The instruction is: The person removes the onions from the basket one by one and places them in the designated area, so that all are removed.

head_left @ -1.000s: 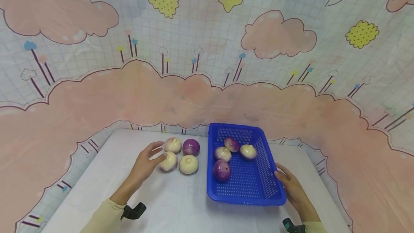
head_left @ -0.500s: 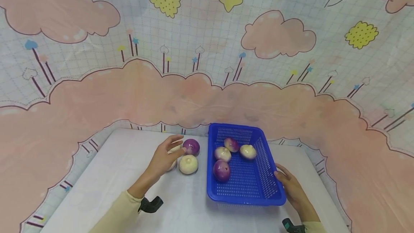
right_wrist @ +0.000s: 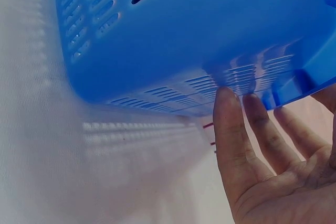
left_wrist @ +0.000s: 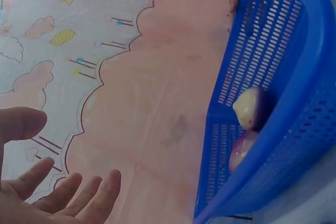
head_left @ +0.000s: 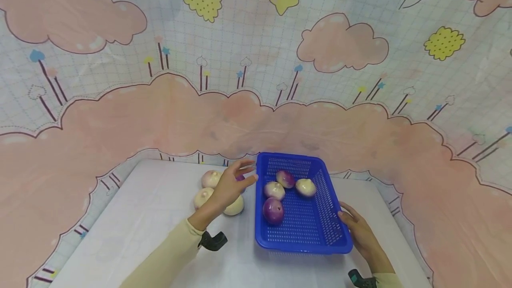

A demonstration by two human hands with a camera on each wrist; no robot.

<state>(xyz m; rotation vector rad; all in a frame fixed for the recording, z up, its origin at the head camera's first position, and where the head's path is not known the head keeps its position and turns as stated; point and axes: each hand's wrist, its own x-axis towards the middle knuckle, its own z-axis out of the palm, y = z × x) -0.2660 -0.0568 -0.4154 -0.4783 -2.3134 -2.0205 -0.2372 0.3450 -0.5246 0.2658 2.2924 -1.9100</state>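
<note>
A blue, rectangular, perforated plastic basket (head_left: 300, 230) is on the white worktop (head_left: 136, 217), right of its centre, with its far rim reaching the worktop's far edge. Inside lie four onions: a glossy, round, deep purple onion (head_left: 274, 211) beside the left wall; a pale onion with a purple tint (head_left: 274, 190) just beyond it; a purple-and-white onion (head_left: 285, 179) near the far end; and a cream onion with a pointed top (head_left: 306, 187) towards the right wall.

The right hand (head_left: 358, 230) holds the basket's right side, fingers against the outer wall and thumb at the rim.

The left hand (head_left: 228, 189) is empty, its fingers apart and loosely bent, just beside the basket's left rim. It hangs over a cluster of four more onions on the worktop: a cream onion tinged pink (head_left: 210, 178) nearest the far edge, a round cream onion (head_left: 202, 197) on the left, another cream onion (head_left: 235, 208) partly covered by the hand, and a purple onion (head_left: 240, 178) mostly hidden behind it.

Cream sleeves (head_left: 172, 252) cover both arms. Behind hangs a cloth backdrop (head_left: 224, 123) printed with peach clouds and yellow shapes.
</note>
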